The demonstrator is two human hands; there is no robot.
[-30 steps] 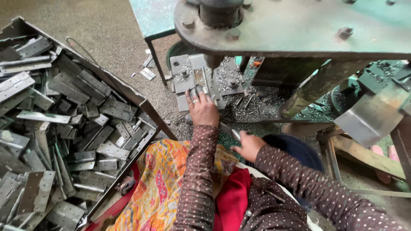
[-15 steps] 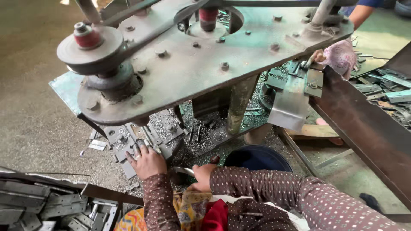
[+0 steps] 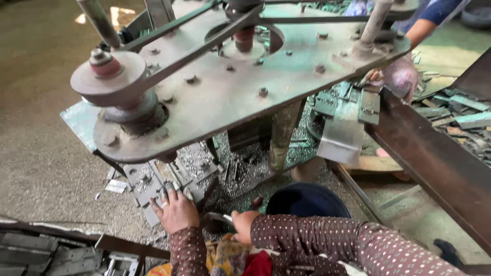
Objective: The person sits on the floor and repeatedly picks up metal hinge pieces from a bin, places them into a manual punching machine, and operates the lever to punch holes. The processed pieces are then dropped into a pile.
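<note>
Our left hand (image 3: 176, 209) lies flat, fingers spread, pressing on a grey metal plate (image 3: 153, 186) that sits on the bench (image 3: 82, 120) under the press. Our right hand (image 3: 243, 225) is curled around a small flat metal piece (image 3: 220, 218), just beside the left. A dark blue tub (image 3: 307, 200) stands near our right forearm. Above both looms the press's heavy steel top plate (image 3: 230, 87) with its pulley (image 3: 107, 76). Across the machine, another person's hand (image 3: 396, 76) touches stacked metal parts (image 3: 353, 105).
</note>
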